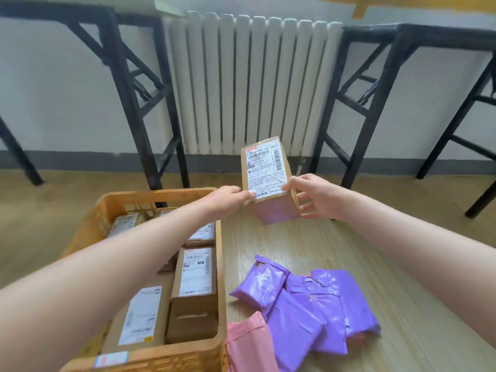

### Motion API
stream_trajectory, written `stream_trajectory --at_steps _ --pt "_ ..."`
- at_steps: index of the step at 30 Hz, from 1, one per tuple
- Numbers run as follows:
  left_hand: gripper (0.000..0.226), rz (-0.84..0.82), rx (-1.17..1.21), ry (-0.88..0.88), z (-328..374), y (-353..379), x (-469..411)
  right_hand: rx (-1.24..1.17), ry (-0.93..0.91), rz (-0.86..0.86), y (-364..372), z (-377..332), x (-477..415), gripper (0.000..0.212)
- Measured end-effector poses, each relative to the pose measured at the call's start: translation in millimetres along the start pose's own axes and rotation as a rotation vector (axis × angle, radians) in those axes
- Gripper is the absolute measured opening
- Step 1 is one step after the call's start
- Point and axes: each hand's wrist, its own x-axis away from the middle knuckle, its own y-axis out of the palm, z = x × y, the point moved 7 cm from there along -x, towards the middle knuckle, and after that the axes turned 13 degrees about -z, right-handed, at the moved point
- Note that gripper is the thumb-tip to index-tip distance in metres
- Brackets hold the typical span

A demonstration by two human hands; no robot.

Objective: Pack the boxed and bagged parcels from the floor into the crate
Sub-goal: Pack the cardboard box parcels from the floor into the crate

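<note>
Gripping one labelled box [268, 178] mid-frame, left hand [228, 198] and right hand [314, 197] at its near end, the person has several boxes [194, 275] in the crate [161, 195] lower left; the bags [308, 310] lie unpacked lower right.

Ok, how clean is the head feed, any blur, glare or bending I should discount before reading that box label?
Head view: soft, even daylight, no hard shadows; wide-angle bending bows the black table legs and stretches the frame's lower corners; upper-left edge smeared; sheen on the purple bags; on the held box only the label's large digits read, fine print too soft.
</note>
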Motion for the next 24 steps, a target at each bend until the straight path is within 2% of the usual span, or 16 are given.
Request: stream_trajectory --at_steps 2,5,8,15,19,24 --pt "0.053 -0.004 0.158 -0.001 -10 -7 20 -0.036 -0.043 -0.04 25 -11 5 0.072" --pt "0.054 -0.122 0.455 -0.004 -32 -9 45 -0.125 -0.075 -0.11 60 -13 11 0.059" --pt "0.05 -0.16 0.598 0.041 -49 -16 62 -0.208 -0.089 -0.161 89 -8 14 0.054" --pt "0.063 -0.07 0.658 0.032 -90 -35 87 -0.358 -0.113 -0.324 134 -8 2 0.072" --pt "0.057 -0.002 0.624 0.001 -115 -46 107 -0.388 -0.118 -0.435 164 -15 -12 0.07" --pt "0.063 0.093 0.652 -0.108 -164 -63 134 -0.39 -0.069 -0.548 212 -13 -33 0.062"
